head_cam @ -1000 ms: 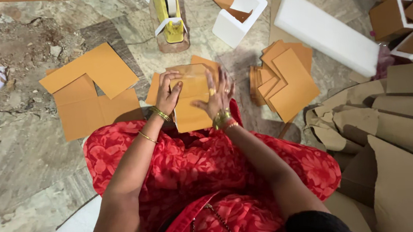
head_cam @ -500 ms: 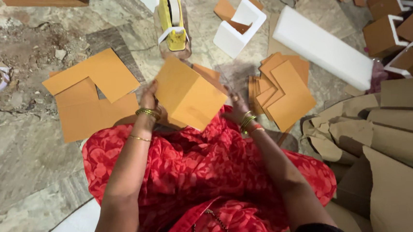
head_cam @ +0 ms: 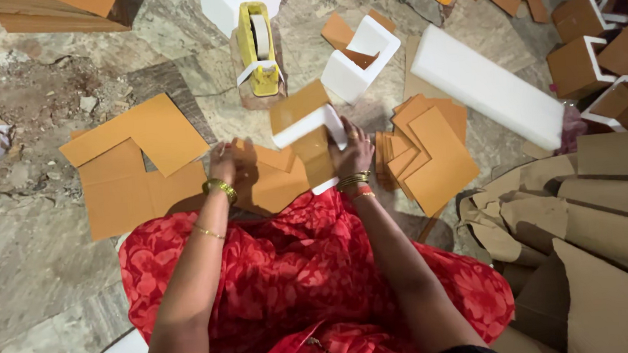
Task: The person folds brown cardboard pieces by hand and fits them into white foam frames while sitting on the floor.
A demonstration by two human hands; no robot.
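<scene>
We're on a dusty stone floor [head_cam: 35, 292] littered with cardboard sheets [head_cam: 132, 163]. Right hand [head_cam: 353, 152] grips the white foam-and-cardboard box [head_cam: 309, 125]; left hand [head_cam: 221, 163] presses flat cardboard [head_cam: 274, 186].

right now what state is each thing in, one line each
left hand: resting on the flat cardboard sheet, not gripping
right hand: holding the box piece's side
box piece: white foam and cardboard, tilted, partly assembled
flat cardboard sheet: lying flat under the hands
tape dispenser: upright, roll loaded
cardboard stack: fanned out, loose
long foam block: lying flat, untouched
</scene>
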